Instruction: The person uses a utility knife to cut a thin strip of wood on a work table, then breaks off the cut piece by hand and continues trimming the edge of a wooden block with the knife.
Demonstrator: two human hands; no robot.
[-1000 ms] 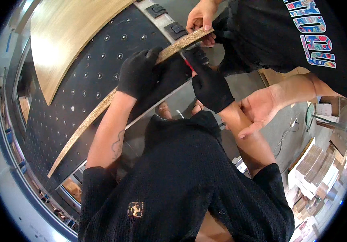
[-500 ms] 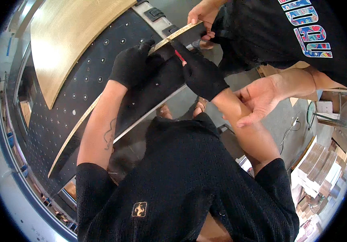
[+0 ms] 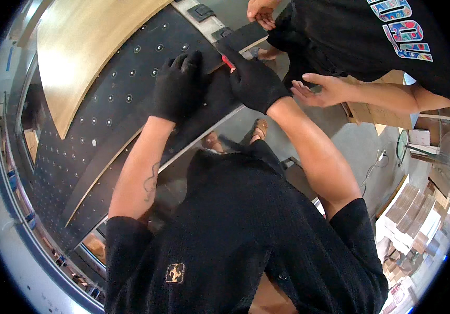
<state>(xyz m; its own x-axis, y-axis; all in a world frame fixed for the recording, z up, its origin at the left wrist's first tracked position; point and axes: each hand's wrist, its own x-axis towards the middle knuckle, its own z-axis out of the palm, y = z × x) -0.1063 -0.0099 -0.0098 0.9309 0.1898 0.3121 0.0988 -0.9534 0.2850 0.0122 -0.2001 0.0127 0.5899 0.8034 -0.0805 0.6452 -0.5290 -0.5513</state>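
edge work seems underway: your left hand (image 3: 179,89) half-curled, hold unclear, right hand (image 3: 260,85) closed round a red tool (image 3: 228,62); next, steady the curved board (image 3: 103,162).

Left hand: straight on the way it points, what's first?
Likely the pale rail edging the studded black table, ahead of the left hand; relative heights are unclear.

At upper centre, the gloved left hand (image 3: 178,89) lies over a pale-edged curved strip (image 3: 97,179) on the studded black desk (image 3: 141,65); the right hand (image 3: 259,82) holds a red tool (image 3: 228,62). A pale panel (image 3: 78,57) lies upper left; a co-worker's bare hands (image 3: 325,92) show upper right.
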